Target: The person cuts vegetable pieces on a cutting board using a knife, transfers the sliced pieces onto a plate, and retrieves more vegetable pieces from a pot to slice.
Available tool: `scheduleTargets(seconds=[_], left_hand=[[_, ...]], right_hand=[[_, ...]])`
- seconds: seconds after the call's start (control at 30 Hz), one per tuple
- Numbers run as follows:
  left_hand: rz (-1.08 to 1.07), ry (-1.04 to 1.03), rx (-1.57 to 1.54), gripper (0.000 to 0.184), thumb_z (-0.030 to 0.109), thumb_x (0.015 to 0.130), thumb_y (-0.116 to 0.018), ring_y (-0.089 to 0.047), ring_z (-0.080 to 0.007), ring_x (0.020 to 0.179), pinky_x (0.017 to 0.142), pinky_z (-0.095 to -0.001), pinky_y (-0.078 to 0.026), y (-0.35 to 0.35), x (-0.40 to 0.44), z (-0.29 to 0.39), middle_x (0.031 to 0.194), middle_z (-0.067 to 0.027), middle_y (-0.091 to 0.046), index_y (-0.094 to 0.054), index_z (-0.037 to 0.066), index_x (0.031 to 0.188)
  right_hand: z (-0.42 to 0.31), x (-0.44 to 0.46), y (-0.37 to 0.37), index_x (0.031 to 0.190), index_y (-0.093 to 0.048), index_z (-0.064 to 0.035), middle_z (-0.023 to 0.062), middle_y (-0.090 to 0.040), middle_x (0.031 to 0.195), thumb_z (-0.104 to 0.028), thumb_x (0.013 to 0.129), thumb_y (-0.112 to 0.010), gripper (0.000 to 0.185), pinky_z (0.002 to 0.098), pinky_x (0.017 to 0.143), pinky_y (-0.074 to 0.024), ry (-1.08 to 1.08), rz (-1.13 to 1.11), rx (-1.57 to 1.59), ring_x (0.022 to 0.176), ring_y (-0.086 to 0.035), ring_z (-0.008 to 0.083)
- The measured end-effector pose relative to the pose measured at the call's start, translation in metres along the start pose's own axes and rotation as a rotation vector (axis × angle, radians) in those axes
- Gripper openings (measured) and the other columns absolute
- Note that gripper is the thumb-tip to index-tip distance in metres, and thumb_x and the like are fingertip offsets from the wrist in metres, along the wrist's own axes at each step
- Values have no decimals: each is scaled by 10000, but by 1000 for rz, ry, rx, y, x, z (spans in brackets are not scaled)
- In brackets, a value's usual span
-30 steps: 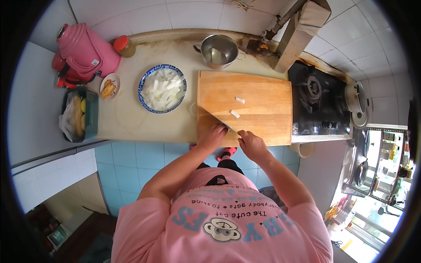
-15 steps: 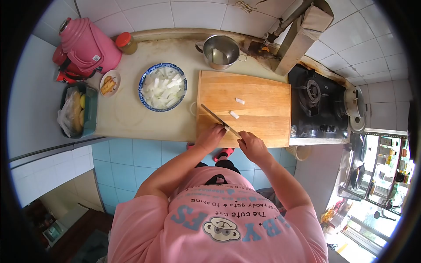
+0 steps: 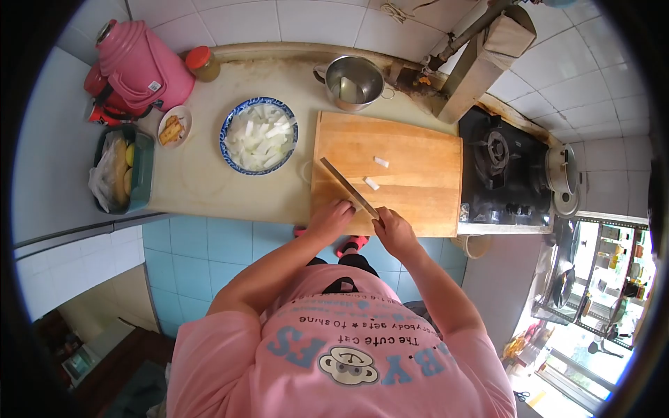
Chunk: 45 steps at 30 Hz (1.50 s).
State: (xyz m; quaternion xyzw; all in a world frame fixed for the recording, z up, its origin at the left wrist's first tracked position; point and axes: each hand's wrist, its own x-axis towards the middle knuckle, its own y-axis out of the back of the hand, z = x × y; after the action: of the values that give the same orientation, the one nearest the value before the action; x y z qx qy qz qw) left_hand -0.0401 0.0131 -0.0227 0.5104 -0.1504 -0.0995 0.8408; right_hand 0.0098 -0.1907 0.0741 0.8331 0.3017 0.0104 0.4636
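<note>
My right hand (image 3: 395, 230) is wrapped round the handle of a knife (image 3: 343, 181), whose blade slants up and left over the wooden cutting board (image 3: 418, 146). Beside the blade, at the board's front left, my left hand (image 3: 332, 219) has its fingers curled together; whatever lies under its fingertips is too small to make out. Two white pieces, one (image 3: 381, 161) above the other (image 3: 371, 183), lie on the middle of the board. Left of the board, a blue-rimmed plate (image 3: 224, 139) holds several pale cut pieces.
Behind the board stands a metal pot (image 3: 355, 70). A black stove (image 3: 512, 188) with a lidded pot (image 3: 562, 167) is at the right. On the left are a small dish (image 3: 182, 115), a red-lidded jar (image 3: 203, 64), a pink thermos (image 3: 143, 66) and a green basket (image 3: 144, 171).
The knife blade has shifted slightly up and away from my left hand's fingertips. Both hands have moved a little left in the view, which has itself shifted slightly.
</note>
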Motion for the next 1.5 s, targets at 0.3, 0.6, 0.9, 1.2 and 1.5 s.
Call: scheduleTargets(seconds=[0.3, 0.6, 0.9, 1.2, 1.5], left_hand=[[37, 3, -33, 305, 116, 856, -560, -598, -264, 1094, 929, -361, -521, 0, -3, 2, 1165, -94, -621, -668, 25, 1126], [13, 41, -83, 286, 129, 885, -563, -596, -266, 1086, 911, -361, -529, 2, -2, 2, 1131, -82, -617, -672, 36, 1132], [9, 39, -126, 279, 107, 909, -554, -603, -289, 1107, 912, -384, -540, 3, -11, -4, 1179, -95, -614, -661, 19, 1151], [36, 66, -103, 272, 114, 908, -563, -620, -276, 1080, 879, -377, -551, 3, -12, -1, 1172, -89, -626, -664, 26, 1145], [8, 70, -111, 288, 113, 900, -562, -624, -282, 1035, 857, -386, -556, 8, -11, 0, 1115, -96, -610, -655, 32, 1161]], right_hand=[[-15, -5, 15, 1126, -571, -56, 209, -660, 931, -201, 955, -604, 227, 498, 709, -544, 8, -80, -87, 808, -663, 420], [-5, 6, -17, 1112, -553, -59, 213, -654, 912, -200, 958, -595, 213, 498, 705, -542, 61, 15, -104, 802, -663, 420], [-11, -4, 5, 1132, -573, -59, 188, -661, 923, -208, 953, -610, 235, 499, 702, -535, 34, -39, -31, 796, -654, 418], [-14, 6, -3, 1097, -556, -57, 213, -661, 922, -209, 955, -598, 211, 506, 712, -539, 25, -66, -94, 813, -657, 422], [-6, 4, -7, 1064, -542, -39, 208, -654, 873, -185, 940, -628, 210, 503, 691, -518, 2, 3, 56, 791, -648, 422]])
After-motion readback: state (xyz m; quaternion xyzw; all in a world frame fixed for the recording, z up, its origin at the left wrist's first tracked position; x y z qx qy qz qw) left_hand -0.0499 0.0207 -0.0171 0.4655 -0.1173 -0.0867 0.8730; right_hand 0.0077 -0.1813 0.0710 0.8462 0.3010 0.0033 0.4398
